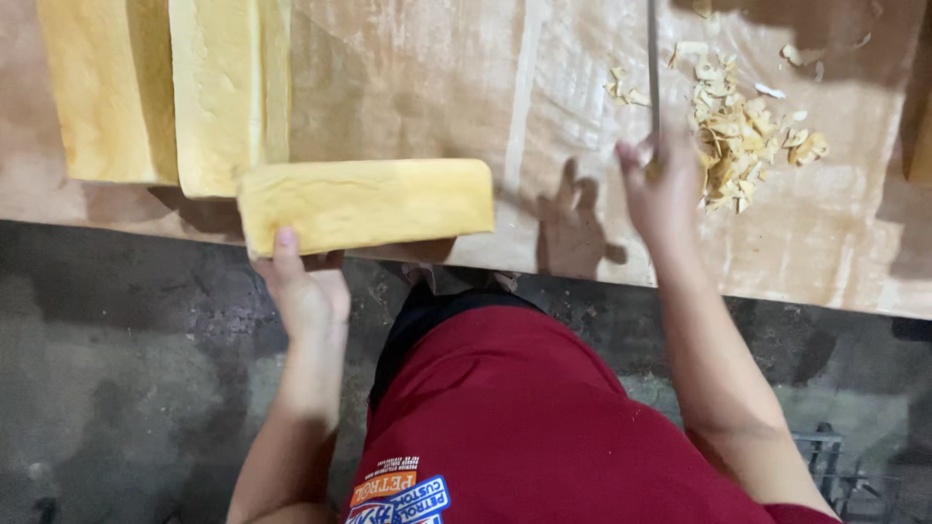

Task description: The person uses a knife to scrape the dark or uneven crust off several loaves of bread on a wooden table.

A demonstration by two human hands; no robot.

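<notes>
red-shirted torso leans toward the bench; left hand grasps a pale yellow loaf lying at the bench's near edge, right hand is clenched on a knife (blade pointing away) beside crust shavings; two more loaves sit toward the far left corner.

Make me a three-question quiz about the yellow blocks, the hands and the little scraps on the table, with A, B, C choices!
1. Where does the pile of scraps lie?
A. beside the right hand
B. on the floor
C. on top of a block

2. How many yellow blocks show on the table?
A. one
B. three
C. six

3. What is the left hand doing?
A. hanging free
B. holding the near block's end
C. resting on the scraps

Answers:
1 A: the scraps lie on the table by the right hand.
2 B: two stand at the back, one in front.
3 B: the left hand grips the near block.
</notes>
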